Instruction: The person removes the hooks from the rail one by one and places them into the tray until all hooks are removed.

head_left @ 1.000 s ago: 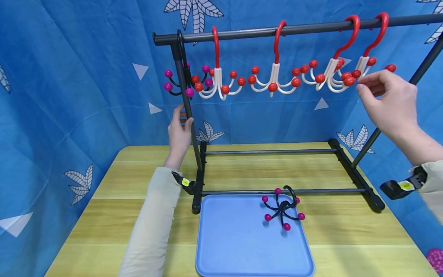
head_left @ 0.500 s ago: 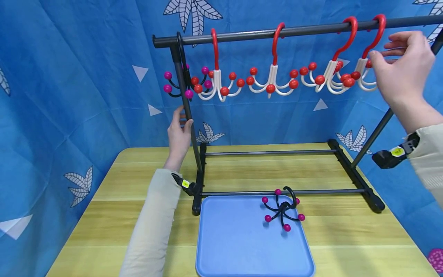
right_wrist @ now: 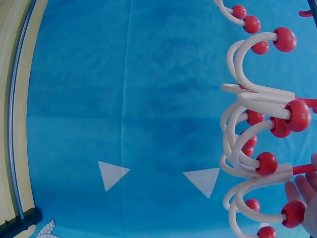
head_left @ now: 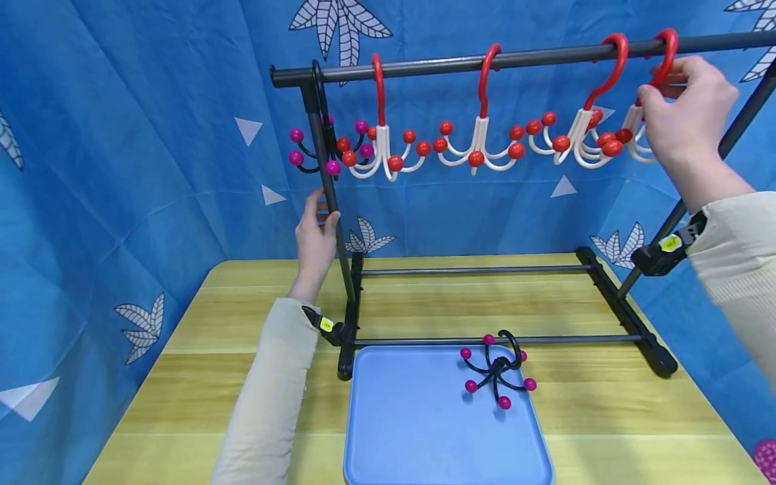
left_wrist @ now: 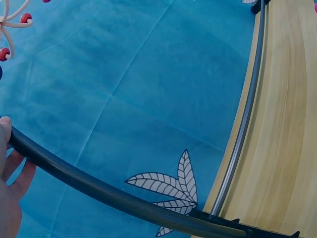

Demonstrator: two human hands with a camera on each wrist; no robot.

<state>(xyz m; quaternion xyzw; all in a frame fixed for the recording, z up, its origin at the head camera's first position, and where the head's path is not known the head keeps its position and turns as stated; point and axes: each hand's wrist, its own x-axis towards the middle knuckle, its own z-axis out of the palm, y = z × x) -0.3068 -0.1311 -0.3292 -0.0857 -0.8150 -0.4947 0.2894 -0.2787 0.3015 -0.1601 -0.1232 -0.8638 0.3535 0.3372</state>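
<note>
Rightmost red-and-white hanger (head_left: 632, 120): hooked over the top bar (head_left: 545, 57), near its right end; long axis slanting from hook at upper right to ball-tipped arms at lower left. Your right grip (head_left: 691, 111), the nearer: just right of the hanger, thumb and fingers curled nearly together about its red stem, below the bend; how firmly, you cannot tell. Your left grip (head_left: 316, 239): closed round the left post (head_left: 339, 246), well apart from that hanger. Neighbouring red-and-white hanger (head_left: 580, 128): just beside, to the left, its arms overlapping the first's in your right wrist view, so that side looks tight; contact uncertain. Rightward: a stretch of bare bar toward the right post (head_left: 752, 108), partly behind your forearm. Below: drop to the surface (head_left: 606, 431), with the blue tray (head_left: 418, 438) and one black hanger (head_left: 498, 367) over its right-hand edge.
</note>
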